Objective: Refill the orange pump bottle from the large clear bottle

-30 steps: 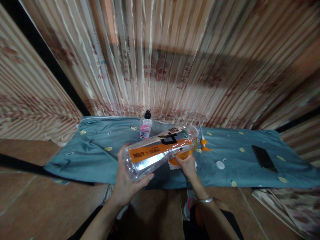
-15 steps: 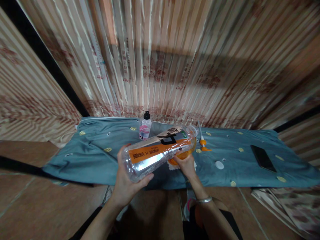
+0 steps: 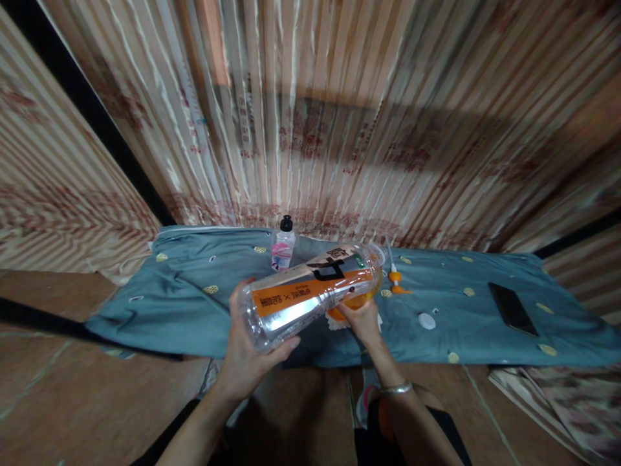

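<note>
My left hand (image 3: pixel 252 349) is closed round the base of a large clear plastic bottle (image 3: pixel 291 301) with an orange, black and silver label. The bottle is tilted, its neck pointing to the right and away from me. Under its neck end, an orange see-through container (image 3: pixel 366 299) shows in part. My right hand (image 3: pixel 361 321) is closed on this container, its fingers mostly hidden. Whether that hand also touches the large bottle, I cannot tell. White tissue-like material (image 3: pixel 338 323) lies beneath. An orange pump top (image 3: pixel 394 278) with a clear tube rests just to the right.
A small clear bottle (image 3: pixel 283 251) with a black cap and pink label stands behind the large one. On the blue-green cloth (image 3: pixel 184 310) lie a white round cap (image 3: pixel 427 321) and a dark phone (image 3: pixel 513 309). A striped curtain (image 3: pixel 310 129) hangs behind; black poles flank it.
Both hands keep their hold, and the tilted bottle stays almost in place. The view has shifted very slightly.
</note>
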### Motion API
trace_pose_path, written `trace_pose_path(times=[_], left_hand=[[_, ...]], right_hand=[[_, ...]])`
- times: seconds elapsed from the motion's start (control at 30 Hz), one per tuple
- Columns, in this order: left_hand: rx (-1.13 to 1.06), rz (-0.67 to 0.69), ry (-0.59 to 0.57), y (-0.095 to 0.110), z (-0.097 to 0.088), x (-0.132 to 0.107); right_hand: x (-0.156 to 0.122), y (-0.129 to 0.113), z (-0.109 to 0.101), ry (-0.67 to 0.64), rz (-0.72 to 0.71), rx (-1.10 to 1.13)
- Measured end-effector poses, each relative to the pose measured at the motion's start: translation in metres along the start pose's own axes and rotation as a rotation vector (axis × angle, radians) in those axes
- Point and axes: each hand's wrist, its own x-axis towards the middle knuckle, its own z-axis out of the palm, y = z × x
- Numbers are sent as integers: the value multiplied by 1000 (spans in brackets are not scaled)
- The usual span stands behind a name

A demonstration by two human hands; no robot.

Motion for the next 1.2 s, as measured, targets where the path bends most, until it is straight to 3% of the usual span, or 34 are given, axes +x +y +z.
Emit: trace_pose_path(times=[1.2], left_hand=[[15, 12, 49, -1, 0, -3]], right_hand=[[-1, -5, -1, -53, 14, 25]])
